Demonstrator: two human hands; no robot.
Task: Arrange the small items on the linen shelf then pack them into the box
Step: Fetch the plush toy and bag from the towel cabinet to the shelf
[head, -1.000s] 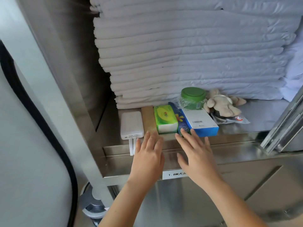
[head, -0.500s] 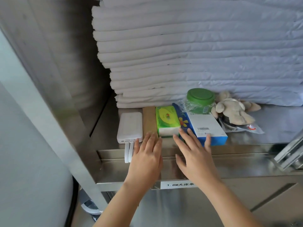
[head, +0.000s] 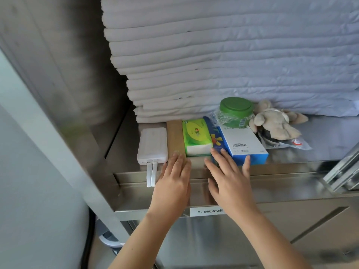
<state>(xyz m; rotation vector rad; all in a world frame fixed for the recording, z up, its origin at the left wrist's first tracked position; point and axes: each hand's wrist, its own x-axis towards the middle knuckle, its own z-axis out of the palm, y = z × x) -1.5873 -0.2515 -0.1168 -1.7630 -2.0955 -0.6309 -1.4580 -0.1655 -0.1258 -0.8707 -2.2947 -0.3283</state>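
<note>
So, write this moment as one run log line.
phase: arranging | left hand: open, on brown cardboard | right hand: open, against blue box

Tall stack of folded white sheets (head: 223,61) at back of shelf (head: 326,136), spanning nearly full width, left edges stepped. Brushed steel side panel (head: 58,55) at left. Pale upright post (head: 87,181) slanting down past shelf's front left corner. White label strip (head: 206,211) printed "1.8M" plus characters, stuck below front edge, partly covered. Steel cabinet front (head: 272,230) underneath, with diagonal recessed groove. Bright metal rails (head: 345,171) by front right corner. Grey wall (head: 29,210) far left; black cable (head: 88,239) and grey caster (head: 108,239) low beside post.
</note>
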